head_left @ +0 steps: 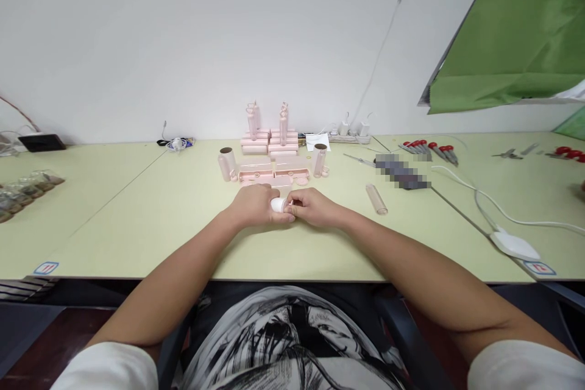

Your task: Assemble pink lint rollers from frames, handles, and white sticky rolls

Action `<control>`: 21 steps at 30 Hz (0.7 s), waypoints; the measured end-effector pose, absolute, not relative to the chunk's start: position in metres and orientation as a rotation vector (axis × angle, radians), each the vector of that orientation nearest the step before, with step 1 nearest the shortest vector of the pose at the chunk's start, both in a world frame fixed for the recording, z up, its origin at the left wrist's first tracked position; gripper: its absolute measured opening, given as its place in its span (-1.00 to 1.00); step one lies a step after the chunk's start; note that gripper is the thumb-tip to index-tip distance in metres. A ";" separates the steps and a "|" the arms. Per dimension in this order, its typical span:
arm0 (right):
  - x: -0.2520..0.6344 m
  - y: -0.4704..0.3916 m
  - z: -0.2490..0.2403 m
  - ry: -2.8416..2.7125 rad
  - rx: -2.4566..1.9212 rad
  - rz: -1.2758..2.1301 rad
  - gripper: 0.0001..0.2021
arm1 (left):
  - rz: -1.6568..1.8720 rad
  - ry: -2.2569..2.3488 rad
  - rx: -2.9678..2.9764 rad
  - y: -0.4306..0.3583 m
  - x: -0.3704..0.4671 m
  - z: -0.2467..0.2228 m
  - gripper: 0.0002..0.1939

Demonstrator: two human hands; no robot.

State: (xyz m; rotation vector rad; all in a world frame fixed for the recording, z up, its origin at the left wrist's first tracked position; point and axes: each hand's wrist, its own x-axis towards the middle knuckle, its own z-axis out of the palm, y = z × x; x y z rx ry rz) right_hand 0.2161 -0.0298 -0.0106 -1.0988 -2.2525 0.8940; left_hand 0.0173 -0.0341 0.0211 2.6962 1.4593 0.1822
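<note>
Near the middle of the table, my left hand is wrapped round a small white cylinder, which lies sideways with most of its length hidden in the palm. The fingertips of my right hand pinch at the cylinder's right end, where a pinkish rim shows. Just beyond my hands sits an open pink tray-like case with small pink parts in it. A pale pink tube with a dark open top stands to its left, and a similar tube to its right.
Pink boxes are stacked by the wall with slim pink bottles upright on them. A clear tube lies right of my hands. Red-tipped tools, a white charger with cables and bagged items lie further out.
</note>
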 end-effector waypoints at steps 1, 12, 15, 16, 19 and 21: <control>0.216 -0.029 -0.011 -2.243 -1.093 0.905 -0.79 | 0.187 1.463 2.692 -0.034 0.017 0.021 -0.45; 0.213 -0.024 -0.016 -2.027 -1.074 1.144 -0.81 | 0.188 1.509 2.662 -0.032 0.017 0.018 -0.45; 0.213 -0.024 -0.016 -2.058 -1.068 1.105 -0.83 | 0.195 1.500 2.661 -0.032 0.016 0.018 -0.45; 0.213 -0.025 -0.017 -2.061 -1.069 1.092 -0.83 | 0.196 1.504 2.658 -0.032 0.016 0.018 -0.45; 0.213 -0.024 -0.020 -2.053 -1.057 1.076 -0.84 | 0.187 1.532 2.642 -0.031 0.016 0.017 -0.41; 0.212 -0.023 -0.023 -2.045 -1.024 1.085 -0.82 | 0.185 1.553 2.630 -0.031 0.016 0.017 -0.38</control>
